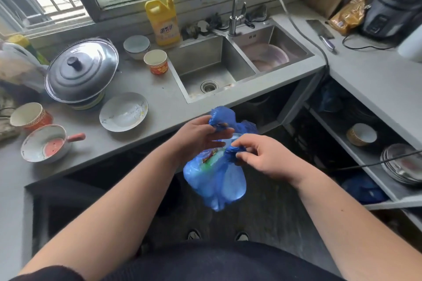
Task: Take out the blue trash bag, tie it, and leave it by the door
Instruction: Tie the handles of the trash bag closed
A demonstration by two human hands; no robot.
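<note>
We are holding the blue trash bag [214,180] in mid-air just in front of the steel sink [205,70], clear of the counter edge, and working its neck into a knot. Our left hand [196,134] is pinching one gathered ear of plastic on the sink side, while our right hand [267,155] is gripping the other twisted ear, fingers closed tight around it. The bag is hanging full below both hands, with packaging showing through the film. We are judging the risk as a slipped ear: if the thin plastic is stretching or tearing under the load, the contents could be spilling onto the floor below the sink.
</note>
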